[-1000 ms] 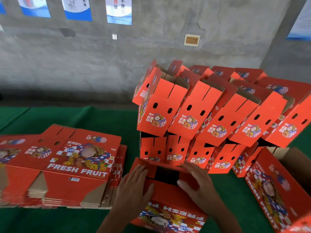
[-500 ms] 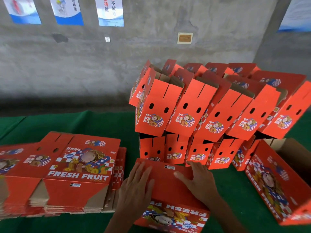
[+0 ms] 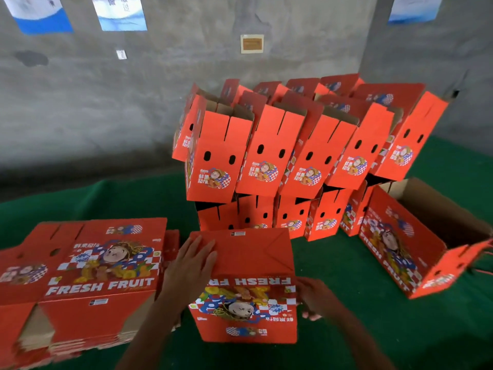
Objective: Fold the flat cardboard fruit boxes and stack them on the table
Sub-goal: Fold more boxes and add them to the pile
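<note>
Fingers [image 3: 198,252] of my left hand [image 3: 189,273] lie flat on the upturned box [image 3: 250,289]. My right hand [image 3: 316,297] grips its side. Folded boxes [image 3: 288,156] are stacked behind on the bench [image 3: 346,303].

Left hand [image 3: 190,265] flat, palm down, fingers straight and slightly spread, pointing away from the body; left forearm rising from the lower edge; right hand [image 3: 313,297] lower, fingers curled leftward, thumb side up; right forearm entering from the lower right.
</note>
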The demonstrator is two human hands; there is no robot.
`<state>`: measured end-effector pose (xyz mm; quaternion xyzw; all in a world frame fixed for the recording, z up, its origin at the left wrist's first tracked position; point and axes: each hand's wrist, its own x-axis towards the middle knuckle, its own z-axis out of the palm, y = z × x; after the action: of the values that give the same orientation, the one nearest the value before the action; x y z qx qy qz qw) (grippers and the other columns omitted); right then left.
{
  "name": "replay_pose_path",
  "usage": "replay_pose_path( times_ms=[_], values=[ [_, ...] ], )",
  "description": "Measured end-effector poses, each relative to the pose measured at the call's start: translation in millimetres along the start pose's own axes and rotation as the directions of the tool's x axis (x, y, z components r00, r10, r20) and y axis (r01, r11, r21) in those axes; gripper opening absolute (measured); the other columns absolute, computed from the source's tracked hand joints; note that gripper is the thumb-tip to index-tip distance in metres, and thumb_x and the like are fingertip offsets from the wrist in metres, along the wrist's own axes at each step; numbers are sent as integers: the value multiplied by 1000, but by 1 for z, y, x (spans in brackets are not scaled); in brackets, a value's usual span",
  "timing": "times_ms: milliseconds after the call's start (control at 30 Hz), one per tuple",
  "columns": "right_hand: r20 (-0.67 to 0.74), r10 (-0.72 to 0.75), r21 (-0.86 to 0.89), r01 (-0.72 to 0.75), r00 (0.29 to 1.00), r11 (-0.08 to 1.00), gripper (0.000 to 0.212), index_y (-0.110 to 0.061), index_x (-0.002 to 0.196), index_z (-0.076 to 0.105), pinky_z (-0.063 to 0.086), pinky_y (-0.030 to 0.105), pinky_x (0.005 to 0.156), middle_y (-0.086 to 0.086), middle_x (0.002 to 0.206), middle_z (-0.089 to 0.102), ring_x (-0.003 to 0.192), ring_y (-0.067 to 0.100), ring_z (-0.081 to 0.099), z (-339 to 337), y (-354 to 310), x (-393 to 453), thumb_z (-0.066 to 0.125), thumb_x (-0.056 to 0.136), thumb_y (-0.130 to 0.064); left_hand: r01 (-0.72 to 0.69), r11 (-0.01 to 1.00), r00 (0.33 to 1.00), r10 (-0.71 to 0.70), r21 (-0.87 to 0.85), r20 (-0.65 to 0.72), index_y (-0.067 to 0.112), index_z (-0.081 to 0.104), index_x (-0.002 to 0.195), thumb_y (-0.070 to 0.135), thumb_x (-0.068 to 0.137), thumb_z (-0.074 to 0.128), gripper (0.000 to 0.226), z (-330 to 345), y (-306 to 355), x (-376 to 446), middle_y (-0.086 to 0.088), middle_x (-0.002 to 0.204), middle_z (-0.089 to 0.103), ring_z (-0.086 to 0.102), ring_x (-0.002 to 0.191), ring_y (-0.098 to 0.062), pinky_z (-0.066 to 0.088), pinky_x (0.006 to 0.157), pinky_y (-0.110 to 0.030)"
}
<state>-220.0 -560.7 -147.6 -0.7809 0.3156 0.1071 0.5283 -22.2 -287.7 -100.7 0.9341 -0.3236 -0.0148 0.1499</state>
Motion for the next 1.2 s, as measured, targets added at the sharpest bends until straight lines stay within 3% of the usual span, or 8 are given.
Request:
replay_pose_path(
  times_ms=[100,233,400,567,767,933,1033,1200],
  values=[
    [130,61,190,-85,990,978,26,-23,124,68,51,26,61,14,100,73,65,16,65,-10,3,-7,50,106,-29,-45,996,998,40,77,58,37,19,161,70,94,-11,81,0,4,2,8,171,7,-6,158,-15,8,128,-43],
    [63,46,426,-69,997,902,42,-36,128,56,40,24,51,4,74,61,58,13,51,2,17,-10,39,102,-8,21,998,998,-18,-51,64,42,27,158,78,86,12,82,-11,5,-1,8,170,14,10,157,-18,31,121,-54],
    [86,102,492,-131,991,860,35,-19,75,54,34,20,49,-6,62,53,50,8,41,-5,23,-12,43,104,-34,-67,954,998,62,-291,-26,54,29,148,98,68,46,93,-41,26,8,10,161,33,45,137,-21,50,103,-52],
    [-102,49,519,11,994,855,31,-38,107,60,44,23,49,6,72,68,52,15,56,-51,12,-34,32,111,-25,-220,853,970,245,-473,-9,63,28,147,91,57,68,103,-61,65,24,21,165,17,27,149,-15,36,116,-58],
    [-369,-133,350,270,920,897,33,-39,126,49,56,40,59,15,76,61,62,31,65,-109,19,-74,32,113,-15,-245,690,940,341,-680,7,63,19,152,78,91,46,69,-17,145,28,26,167,11,6,154,2,14,124,-46],
    [-410,-438,-287,343,800,894,35,-34,130,54,57,37,79,11,101,72,81,22,72,-112,62,-85,37,108,-12,-163,638,872,450,-753,192,48,24,153,70,101,20,57,18,231,34,29,152,28,29,151,-9,28,114,-20],
    [-420,-571,-500,345,705,794,33,-19,124,66,52,45,85,10,115,66,98,34,66,-107,94,-82,50,100,-4,-66,655,783,501,-752,368,56,0,156,79,96,23,68,46,266,42,30,161,0,12,154,-12,29,118,-47],
    [-540,-417,-477,143,731,867,24,-20,123,72,45,44,104,12,134,51,122,33,54,-116,128,-69,59,103,-24,287,549,715,422,-785,557,65,-7,151,77,93,38,75,77,320,46,13,170,-13,22,152,-39,61,83,-57]
  ],
)
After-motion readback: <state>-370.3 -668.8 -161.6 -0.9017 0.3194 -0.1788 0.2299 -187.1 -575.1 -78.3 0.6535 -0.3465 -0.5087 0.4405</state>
